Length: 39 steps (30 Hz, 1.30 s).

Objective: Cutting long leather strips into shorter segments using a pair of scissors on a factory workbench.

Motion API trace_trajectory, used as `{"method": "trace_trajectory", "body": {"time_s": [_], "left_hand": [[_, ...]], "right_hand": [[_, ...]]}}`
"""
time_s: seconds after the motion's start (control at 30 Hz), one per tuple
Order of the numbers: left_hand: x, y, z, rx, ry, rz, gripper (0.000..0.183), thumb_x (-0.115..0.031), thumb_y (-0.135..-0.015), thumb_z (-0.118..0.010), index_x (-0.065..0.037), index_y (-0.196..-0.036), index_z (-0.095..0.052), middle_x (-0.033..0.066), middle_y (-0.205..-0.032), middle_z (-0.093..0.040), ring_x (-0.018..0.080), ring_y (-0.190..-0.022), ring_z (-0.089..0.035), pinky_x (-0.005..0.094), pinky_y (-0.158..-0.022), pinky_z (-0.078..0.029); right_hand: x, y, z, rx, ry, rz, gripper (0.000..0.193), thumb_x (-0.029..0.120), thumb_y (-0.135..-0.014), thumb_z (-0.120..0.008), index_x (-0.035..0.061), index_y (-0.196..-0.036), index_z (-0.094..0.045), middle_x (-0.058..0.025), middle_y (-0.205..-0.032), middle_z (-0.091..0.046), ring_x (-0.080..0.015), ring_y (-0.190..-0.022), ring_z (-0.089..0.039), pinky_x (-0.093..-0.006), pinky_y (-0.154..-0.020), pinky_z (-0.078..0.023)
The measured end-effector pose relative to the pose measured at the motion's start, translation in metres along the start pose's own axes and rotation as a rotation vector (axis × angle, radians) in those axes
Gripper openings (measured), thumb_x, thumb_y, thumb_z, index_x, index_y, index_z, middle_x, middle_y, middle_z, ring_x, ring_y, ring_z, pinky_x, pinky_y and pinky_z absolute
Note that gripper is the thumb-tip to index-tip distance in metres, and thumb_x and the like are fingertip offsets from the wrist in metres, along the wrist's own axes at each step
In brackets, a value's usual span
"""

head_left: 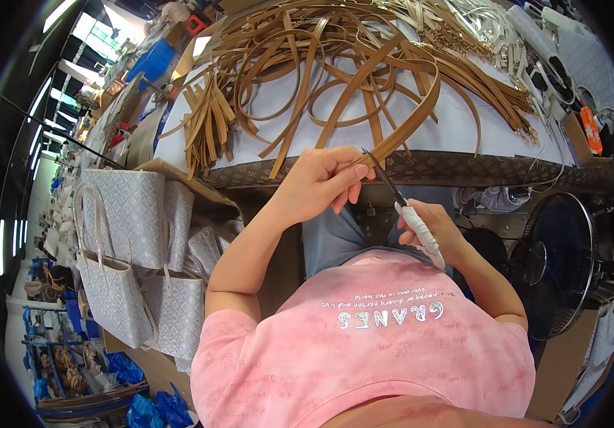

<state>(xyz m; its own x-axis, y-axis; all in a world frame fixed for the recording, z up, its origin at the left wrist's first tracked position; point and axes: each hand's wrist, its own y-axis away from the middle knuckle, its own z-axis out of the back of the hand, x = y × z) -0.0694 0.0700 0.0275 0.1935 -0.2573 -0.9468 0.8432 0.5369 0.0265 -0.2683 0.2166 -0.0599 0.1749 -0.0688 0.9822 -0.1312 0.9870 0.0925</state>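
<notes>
Above my lap, at the table's near edge, my left hand [319, 180] pinches the end of a brown strap [412, 123]. The strap loops up and back into a tangled heap of similar straps [278, 78] on the table. Closed around a slim dark-bladed tool with a white-wrapped handle [423, 234] is my right hand [444, 227]. The tool slants up to the left, its narrow tip at the strap end beside my left fingers. Whether the tip touches the strap or has two blades, I cannot tell.
White sheeting [489, 132] covers the table. Pale patterned handbags [125, 214] hang or stand at the left. A black fan [553, 264] stands at the right, below an orange-handled item [591, 130]. More straps with metal ends [464, 43] lie at the back right.
</notes>
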Motion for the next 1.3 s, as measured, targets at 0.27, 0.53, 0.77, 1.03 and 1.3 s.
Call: {"method": "trace_trajectory", "body": {"time_s": [0.27,0.53,0.77,1.03,1.3], "left_hand": [[0.039,0.031,-0.011,-0.202,0.259,-0.37,0.048,-0.039,-0.101,-0.044,0.005,-0.092,-0.064,0.0063,-0.063,-0.061,0.0118,-0.044,-0.051,0.0223,-0.045,-0.04],[0.072,0.017,-0.038,-0.575,0.091,-0.479,0.045,-0.038,-0.098,-0.049,0.004,-0.094,-0.065,0.0047,-0.074,-0.063,0.0167,-0.073,-0.063,0.0256,-0.066,-0.05],[0.141,-0.049,0.03,-0.256,0.487,0.225,0.031,-0.019,-0.097,-0.054,-0.001,-0.121,-0.052,0.0061,-0.079,-0.062,0.0135,-0.07,-0.061,0.0259,-0.065,-0.052],[0.097,0.006,0.053,-0.267,0.345,0.304,0.027,-0.021,-0.099,-0.048,-0.001,-0.115,-0.057,0.0043,-0.074,-0.06,0.0067,-0.046,-0.049,0.0193,-0.048,-0.045],[0.092,0.027,0.032,-0.342,0.286,0.286,0.027,-0.02,-0.1,-0.047,0.0,-0.112,-0.059,0.0032,-0.069,-0.058,0.0031,-0.041,-0.041,0.0157,-0.04,-0.03]], "right_hand": [[-0.051,-0.031,-0.01,0.013,-0.464,0.004,0.019,0.014,-0.086,-0.064,0.0027,-0.094,-0.051,-0.0134,-0.094,-0.067,-0.0119,-0.068,-0.061,-0.0272,-0.057,-0.049],[-0.048,-0.102,-0.074,-0.218,-0.76,0.224,0.032,0.012,-0.083,-0.069,0.0049,-0.102,-0.045,-0.0072,-0.094,-0.058,-0.0105,-0.066,-0.053,-0.0237,-0.058,-0.043],[-0.029,-0.096,-0.078,0.038,-0.495,0.068,0.039,0.018,-0.089,-0.065,0.0047,-0.12,-0.045,-0.0009,-0.087,-0.05,-0.0093,-0.076,-0.05,-0.0227,-0.065,-0.043],[-0.073,-0.083,-0.019,0.263,-0.304,-0.132,0.03,0.006,-0.086,-0.062,0.0017,-0.114,-0.05,-0.0018,-0.083,-0.056,-0.0086,-0.072,-0.05,-0.0241,-0.064,-0.044],[-0.05,-0.1,-0.012,0.426,-0.213,-0.178,0.025,0.01,-0.085,-0.064,0.002,-0.106,-0.054,-0.0011,-0.084,-0.059,-0.009,-0.074,-0.053,-0.0257,-0.064,-0.045]]}}
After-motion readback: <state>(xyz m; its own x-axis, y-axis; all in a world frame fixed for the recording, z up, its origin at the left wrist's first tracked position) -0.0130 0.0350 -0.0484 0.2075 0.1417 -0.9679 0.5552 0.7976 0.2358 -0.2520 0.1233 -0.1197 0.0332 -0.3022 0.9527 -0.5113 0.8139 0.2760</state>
